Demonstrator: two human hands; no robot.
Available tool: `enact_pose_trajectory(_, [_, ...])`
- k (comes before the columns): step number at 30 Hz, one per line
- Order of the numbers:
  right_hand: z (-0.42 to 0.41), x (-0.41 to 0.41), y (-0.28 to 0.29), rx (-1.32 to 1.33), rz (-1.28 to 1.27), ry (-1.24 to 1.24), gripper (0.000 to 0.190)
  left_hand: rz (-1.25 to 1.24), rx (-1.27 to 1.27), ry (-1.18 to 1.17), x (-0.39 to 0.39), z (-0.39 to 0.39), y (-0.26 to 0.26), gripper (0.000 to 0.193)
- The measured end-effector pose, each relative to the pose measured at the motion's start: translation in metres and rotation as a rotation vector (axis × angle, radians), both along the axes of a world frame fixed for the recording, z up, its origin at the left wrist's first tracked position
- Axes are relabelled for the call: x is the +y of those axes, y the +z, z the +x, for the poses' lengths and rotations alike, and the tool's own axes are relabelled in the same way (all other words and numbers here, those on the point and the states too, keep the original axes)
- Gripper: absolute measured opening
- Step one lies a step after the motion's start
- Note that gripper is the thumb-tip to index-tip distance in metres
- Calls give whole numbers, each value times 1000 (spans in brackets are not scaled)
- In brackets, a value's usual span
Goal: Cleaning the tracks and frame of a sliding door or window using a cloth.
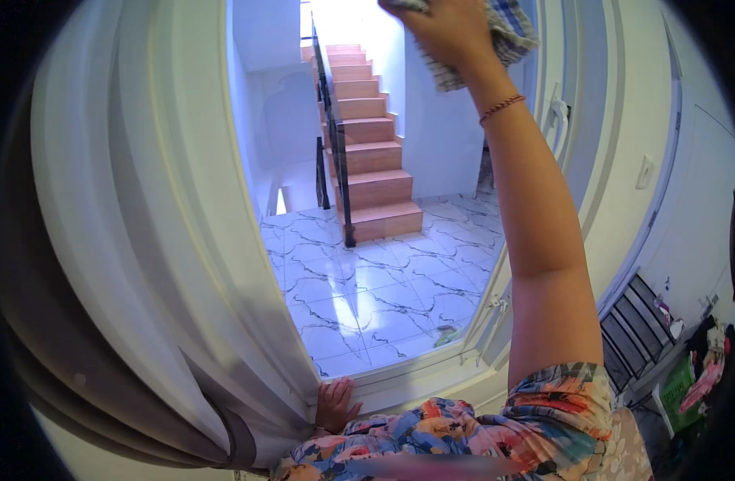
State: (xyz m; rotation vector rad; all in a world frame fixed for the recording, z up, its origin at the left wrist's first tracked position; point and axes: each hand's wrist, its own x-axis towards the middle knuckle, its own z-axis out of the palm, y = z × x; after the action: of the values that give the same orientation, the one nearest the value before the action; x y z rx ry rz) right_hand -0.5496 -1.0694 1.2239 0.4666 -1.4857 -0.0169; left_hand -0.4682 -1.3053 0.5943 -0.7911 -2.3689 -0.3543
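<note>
My right hand (pixel 454 30) is raised at the top edge of the view, gripping a checked cloth (pixel 514 27) in white, grey and blue. Some of the cloth hangs out on either side of the hand, and the fingertips are partly cut off by the picture's edge. Behind the cloth is the window pane (pixel 373 312), set in a white frame (pixel 397 368). Low in the view, my left hand (pixel 335 401) rests with spread fingers on the sill (pixel 415 385) at the frame's bottom left corner, holding nothing.
A tied curtain (pixel 133 240) fills the left side. A white window handle (pixel 561 126) sits beside my right forearm, with a metal latch (pixel 498 302) lower down. Beyond the pane are wooden stairs (pixel 367 159) and a marbled tile floor (pixel 391 288). At right stands a green basket (pixel 677 397) with clothes.
</note>
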Motion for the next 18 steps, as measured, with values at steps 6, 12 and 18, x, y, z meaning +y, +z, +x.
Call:
enact_pose_trajectory(6, [-18, 82, -25, 116, -336, 33, 59, 3, -3, -17, 2, -1, -1, 56])
enact_pose_trajectory(12, [-11, 32, -126, -29, -114, 61, 79, 46, -25, -31, 3, 0, 1, 55])
enact_pose_trajectory(18, [4, -39, -112, -136, 523, 141, 70, 36, -32, -21, -1, 3, 3, 52])
